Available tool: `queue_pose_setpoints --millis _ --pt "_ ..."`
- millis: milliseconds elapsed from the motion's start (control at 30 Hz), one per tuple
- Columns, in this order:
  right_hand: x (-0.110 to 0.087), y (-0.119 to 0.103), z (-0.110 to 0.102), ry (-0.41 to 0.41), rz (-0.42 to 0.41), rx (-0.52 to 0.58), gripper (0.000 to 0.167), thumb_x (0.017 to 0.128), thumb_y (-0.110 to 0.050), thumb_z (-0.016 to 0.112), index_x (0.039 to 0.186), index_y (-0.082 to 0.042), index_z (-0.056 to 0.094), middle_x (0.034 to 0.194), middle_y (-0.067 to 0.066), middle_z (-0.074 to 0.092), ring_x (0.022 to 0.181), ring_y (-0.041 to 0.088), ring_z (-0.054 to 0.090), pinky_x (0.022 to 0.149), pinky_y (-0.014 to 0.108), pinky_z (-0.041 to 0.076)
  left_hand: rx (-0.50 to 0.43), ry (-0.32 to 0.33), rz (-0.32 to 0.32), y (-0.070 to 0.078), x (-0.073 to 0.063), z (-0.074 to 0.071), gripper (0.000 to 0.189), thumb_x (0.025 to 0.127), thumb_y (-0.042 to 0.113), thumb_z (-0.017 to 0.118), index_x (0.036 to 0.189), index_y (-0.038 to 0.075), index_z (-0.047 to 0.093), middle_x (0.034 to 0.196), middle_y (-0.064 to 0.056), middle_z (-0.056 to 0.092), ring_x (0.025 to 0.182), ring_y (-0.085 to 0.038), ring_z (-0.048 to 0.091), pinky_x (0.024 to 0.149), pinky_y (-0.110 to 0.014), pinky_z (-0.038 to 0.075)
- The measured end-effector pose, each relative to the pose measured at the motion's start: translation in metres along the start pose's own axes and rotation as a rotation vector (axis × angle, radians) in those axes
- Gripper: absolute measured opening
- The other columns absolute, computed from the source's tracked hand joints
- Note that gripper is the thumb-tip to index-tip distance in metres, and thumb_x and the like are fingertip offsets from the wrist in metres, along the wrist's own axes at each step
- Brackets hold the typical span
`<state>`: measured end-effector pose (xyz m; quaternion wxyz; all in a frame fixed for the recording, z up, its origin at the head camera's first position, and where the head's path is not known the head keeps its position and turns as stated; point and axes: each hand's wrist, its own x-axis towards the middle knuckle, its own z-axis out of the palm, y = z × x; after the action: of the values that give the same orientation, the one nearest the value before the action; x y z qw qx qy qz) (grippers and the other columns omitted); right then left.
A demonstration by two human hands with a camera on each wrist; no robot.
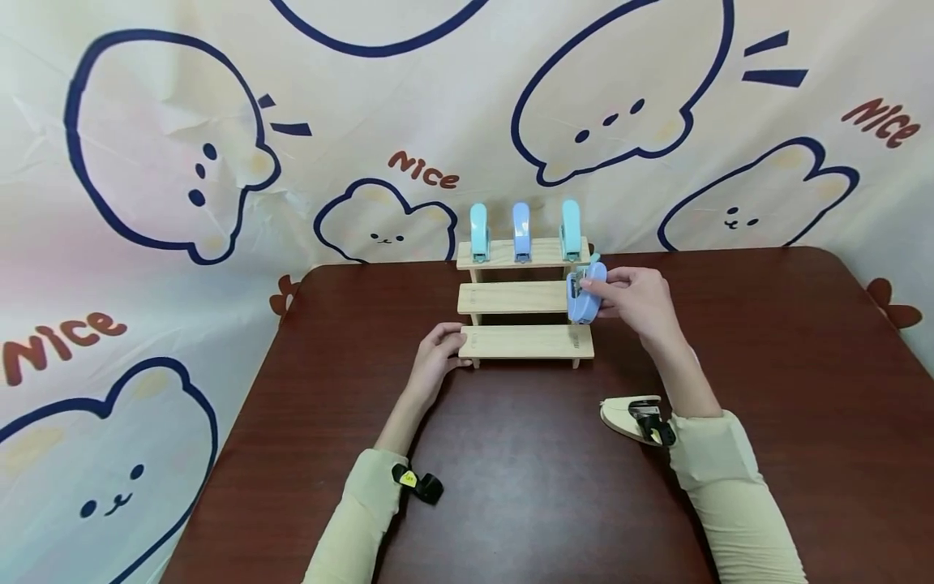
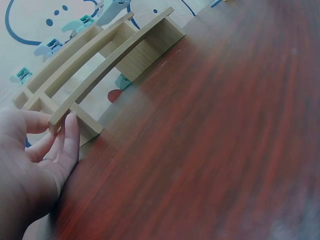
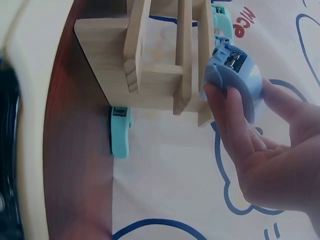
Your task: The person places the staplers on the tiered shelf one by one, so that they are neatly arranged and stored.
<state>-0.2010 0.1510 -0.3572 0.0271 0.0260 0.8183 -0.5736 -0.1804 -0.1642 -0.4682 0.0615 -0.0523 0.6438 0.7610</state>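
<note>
A three-tier wooden rack (image 1: pixel 527 343) stands on the table. My left hand (image 1: pixel 440 354) pinches the left end of its lowest board; the left wrist view shows fingers (image 2: pixel 71 131) bent round that board end. My right hand (image 1: pixel 636 298) holds a small blue stapler (image 1: pixel 586 294) between thumb and fingers, at the right end of the middle board (image 1: pixel 511 298). Its metal inside shows in the right wrist view. On the top board stand a teal stapler (image 1: pixel 478 233), a blue stapler (image 1: pixel 521 232) and another teal stapler (image 1: pixel 571 231).
Behind the rack, a teal stapler (image 3: pixel 119 133) lies on the table by the cloth backdrop (image 1: pixel 576 89). A cream oval object (image 1: pixel 619 417) lies beside my right forearm, partly covered by the black wrist camera (image 1: pixel 651 422). The brown table (image 1: pixel 540 487) ends at the backdrop.
</note>
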Motion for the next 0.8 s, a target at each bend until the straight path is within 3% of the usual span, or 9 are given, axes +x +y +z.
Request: queue_pose_setpoints --millis 233,467,600,800 --pt "0.003 -0.001 0.004 -0.028 0.023 -0.031 0.047 0.095 -0.027 0.078 0.122 0.01 0.067 0.115 0.026 0.072 0.075 0.007 0.073 0.086 0.042 0.061 -0.012 0.0 0.004 -0.001 0.0 0.002 0.029 0.103 0.007 0.059 0.128 -0.005 0.058 0.105 -0.009 0.061 0.085 -0.016 0.063 0.068 -0.025 0.058" --pt "0.008 -0.006 0.009 -0.029 -0.016 -0.103 0.047 0.095 -0.025 0.078 0.123 0.011 0.067 0.111 0.026 0.073 0.081 0.017 0.076 0.087 0.046 0.061 -0.003 0.016 0.011 0.0 0.001 0.0 0.027 0.103 0.006 0.059 0.127 -0.005 0.059 0.105 -0.009 0.062 0.086 -0.016 0.063 0.068 -0.025 0.058" --pt "0.011 -0.006 0.012 -0.02 -0.052 -0.159 0.044 0.094 -0.027 0.079 0.116 0.01 0.07 0.105 0.025 0.074 0.082 0.025 0.077 0.076 0.036 0.064 0.011 0.002 0.013 0.0 0.0 -0.001 0.028 0.103 0.008 0.059 0.128 -0.005 0.059 0.107 -0.01 0.062 0.087 -0.017 0.063 0.069 -0.026 0.058" --pt "0.015 -0.007 0.017 0.012 -0.129 -0.223 0.037 0.092 -0.026 0.081 0.102 0.009 0.075 0.092 0.022 0.076 0.071 0.024 0.075 0.058 0.02 0.058 0.007 -0.018 0.017 0.0 -0.001 0.001 0.031 0.103 0.01 0.059 0.13 -0.006 0.057 0.107 -0.011 0.061 0.088 -0.017 0.063 0.07 -0.026 0.058"
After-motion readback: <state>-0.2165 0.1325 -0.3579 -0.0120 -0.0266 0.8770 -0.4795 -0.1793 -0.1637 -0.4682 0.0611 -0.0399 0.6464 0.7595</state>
